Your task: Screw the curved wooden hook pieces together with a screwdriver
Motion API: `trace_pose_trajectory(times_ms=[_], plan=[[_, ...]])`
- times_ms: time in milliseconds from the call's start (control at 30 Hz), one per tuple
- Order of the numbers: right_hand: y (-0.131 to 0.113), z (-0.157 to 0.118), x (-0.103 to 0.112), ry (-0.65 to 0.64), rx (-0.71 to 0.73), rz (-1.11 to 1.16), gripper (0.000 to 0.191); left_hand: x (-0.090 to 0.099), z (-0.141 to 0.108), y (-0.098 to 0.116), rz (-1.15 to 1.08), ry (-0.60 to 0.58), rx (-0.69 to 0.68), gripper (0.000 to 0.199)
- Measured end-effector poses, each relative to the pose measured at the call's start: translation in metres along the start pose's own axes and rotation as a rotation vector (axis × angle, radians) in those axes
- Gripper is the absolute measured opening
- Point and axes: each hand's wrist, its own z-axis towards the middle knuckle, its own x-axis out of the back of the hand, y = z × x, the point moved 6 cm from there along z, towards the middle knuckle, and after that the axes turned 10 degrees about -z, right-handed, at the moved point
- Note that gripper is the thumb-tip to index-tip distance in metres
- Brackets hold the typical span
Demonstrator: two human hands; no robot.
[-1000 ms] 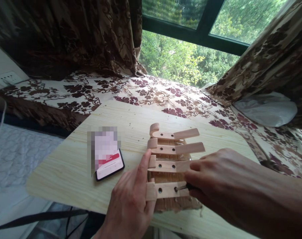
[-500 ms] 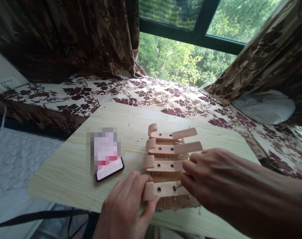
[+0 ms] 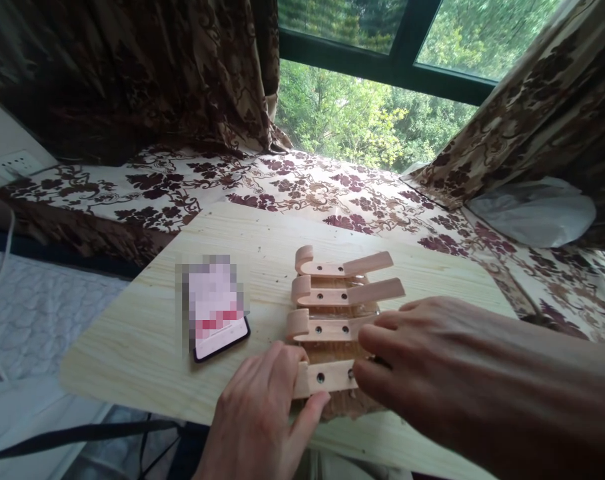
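Several pale wooden coat hooks [image 3: 327, 329], each with a curled left end and two dark screws, lie in a row on a brown, film-wrapped block [image 3: 332, 407]. My left hand [image 3: 262, 400] is closed around the curled end of the nearest wooden hook [image 3: 332, 377], thumb at its front edge, fingers behind. Over that hook's right part, my right hand [image 3: 407, 360] is closed, fingertips by its right screw [image 3: 351, 375]. It holds a thin metal tool, whose shaft showed at this screw a moment earlier; the fingers now hide nearly all of it.
A phone [image 3: 222, 340] with a blurred screen lies left of the hooks on the light wooden table [image 3: 147, 333]. Small dark specks dot the table. Beyond it are a floral-covered window seat [image 3: 302, 180], curtains and a white plastic bag [image 3: 537, 210].
My right hand has shifted slightly left and turned, covering the tool's shaft and more of the nearest hook. My left hand has moved a little right, covering more of the curled end.
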Motion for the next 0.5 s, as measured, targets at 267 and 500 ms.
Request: trace_pose_trajectory(times_ms=[267,500], plan=[[0.012,0.002,-0.013,-0.234,-0.1,0.078,0.014,0.0,-0.001,-0.001,-0.019,0.007,-0.047,0.019],[0.018,-0.034,-0.009,0.286,-0.167,0.153,0.023,-0.003,-0.002,-0.002,-0.009,-0.035,0.02,0.023]])
